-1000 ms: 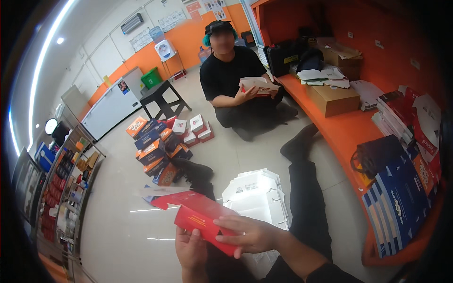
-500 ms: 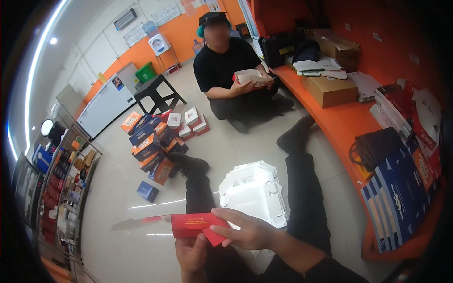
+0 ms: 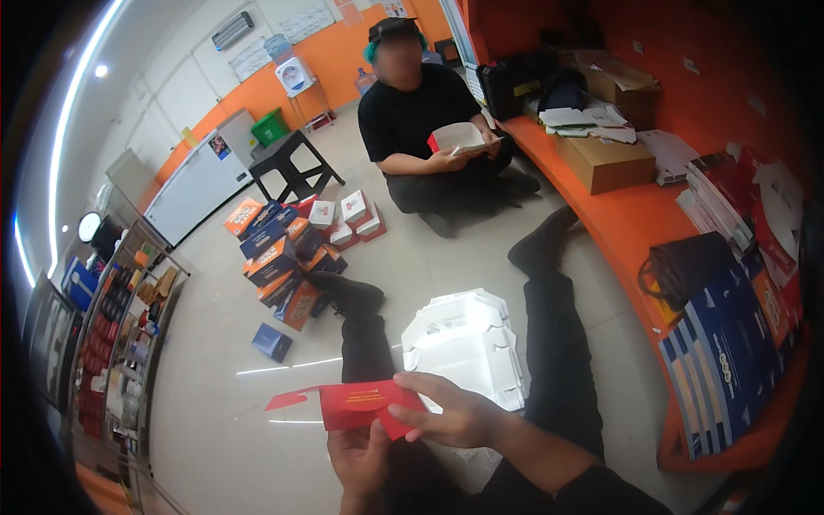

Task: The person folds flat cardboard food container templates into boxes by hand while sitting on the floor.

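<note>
My left hand (image 3: 357,463) grasps the lower edge of a partly folded red cardboard box (image 3: 356,409) while my right hand (image 3: 462,418) grips its right end; just beyond my grip, rightward, lies a stack of flat white cardboard blanks (image 3: 459,343), and farther off, leftward, piled orange-and-blue cardboard boxes (image 3: 271,262).

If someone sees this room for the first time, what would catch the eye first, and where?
Probably the bright red carton first, held by the left hand and right hand at the lower middle. Beyond it, between the outstretched legs, lies a stack of white cardboard pieces. Farther off, left of centre, is a pile of blue, orange and white boxes, with a seated co-worker to its right.
</note>
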The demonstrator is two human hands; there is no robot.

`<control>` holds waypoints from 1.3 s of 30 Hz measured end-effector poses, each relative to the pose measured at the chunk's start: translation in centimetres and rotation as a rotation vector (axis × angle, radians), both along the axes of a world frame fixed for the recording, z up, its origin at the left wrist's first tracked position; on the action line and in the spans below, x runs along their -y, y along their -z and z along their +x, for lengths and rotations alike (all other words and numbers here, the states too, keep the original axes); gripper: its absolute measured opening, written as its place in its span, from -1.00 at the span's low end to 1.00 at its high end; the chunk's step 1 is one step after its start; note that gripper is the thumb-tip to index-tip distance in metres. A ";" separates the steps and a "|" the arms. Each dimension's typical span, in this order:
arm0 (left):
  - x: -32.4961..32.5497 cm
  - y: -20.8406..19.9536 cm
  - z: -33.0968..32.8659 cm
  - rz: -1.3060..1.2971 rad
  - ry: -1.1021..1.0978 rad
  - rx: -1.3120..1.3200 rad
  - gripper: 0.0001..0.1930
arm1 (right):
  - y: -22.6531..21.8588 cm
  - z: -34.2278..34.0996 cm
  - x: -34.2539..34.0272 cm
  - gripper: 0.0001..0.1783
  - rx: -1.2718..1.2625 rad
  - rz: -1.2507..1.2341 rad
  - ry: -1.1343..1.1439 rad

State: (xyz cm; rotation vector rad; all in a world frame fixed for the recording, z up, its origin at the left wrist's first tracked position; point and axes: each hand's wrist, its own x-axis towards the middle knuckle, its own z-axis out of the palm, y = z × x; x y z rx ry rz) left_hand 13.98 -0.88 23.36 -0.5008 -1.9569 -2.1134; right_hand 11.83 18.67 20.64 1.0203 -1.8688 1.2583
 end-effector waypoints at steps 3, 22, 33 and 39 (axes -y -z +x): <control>0.1 -0.1 0.1 -0.125 -0.016 0.001 -0.57 | -0.2 0.2 0.3 -0.40 0.016 0.007 0.033; 4.7 1.3 -0.2 -1.172 0.681 -0.157 -0.50 | 8.2 -6.5 -2.1 -0.45 1.313 -0.677 -0.295; 6.9 2.5 0.6 -0.946 -0.027 0.194 -0.77 | 6.5 -4.0 1.9 -0.61 0.699 -0.032 -0.439; 6.4 0.6 0.5 -0.606 0.015 0.899 -0.66 | 5.9 -2.4 2.7 -0.76 0.569 -0.054 -0.117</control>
